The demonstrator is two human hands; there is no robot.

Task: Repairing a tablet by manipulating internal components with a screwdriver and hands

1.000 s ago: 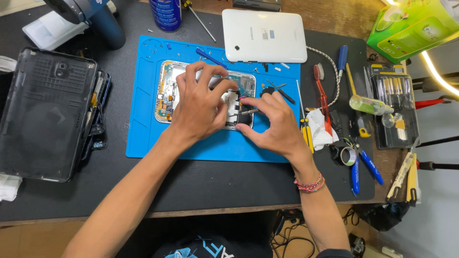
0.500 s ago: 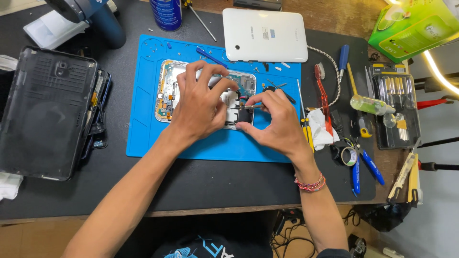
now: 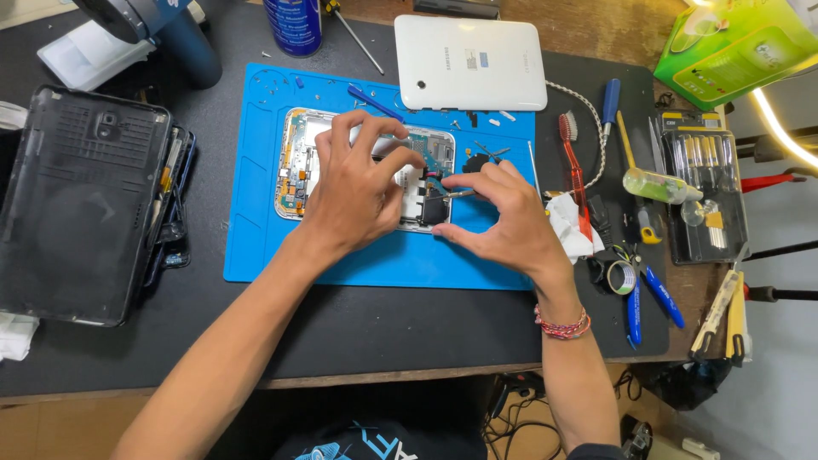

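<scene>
Green carton [image 3: 737, 43] top right — blue labelled can [image 3: 292, 24] top centre.

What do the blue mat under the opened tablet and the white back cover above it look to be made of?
The blue mat looks like matte silicone or rubber: no glare, and moulded trays along its edge. The white back cover looks like smooth, glossy plastic, judging by its soft sheen and rounded corners. Neither can be confirmed by sight.

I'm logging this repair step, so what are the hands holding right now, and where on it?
The right hand pinches thin tweezers near their back end, tips at the opened tablet. The left hand holds nothing; it presses on the tablet.
</scene>
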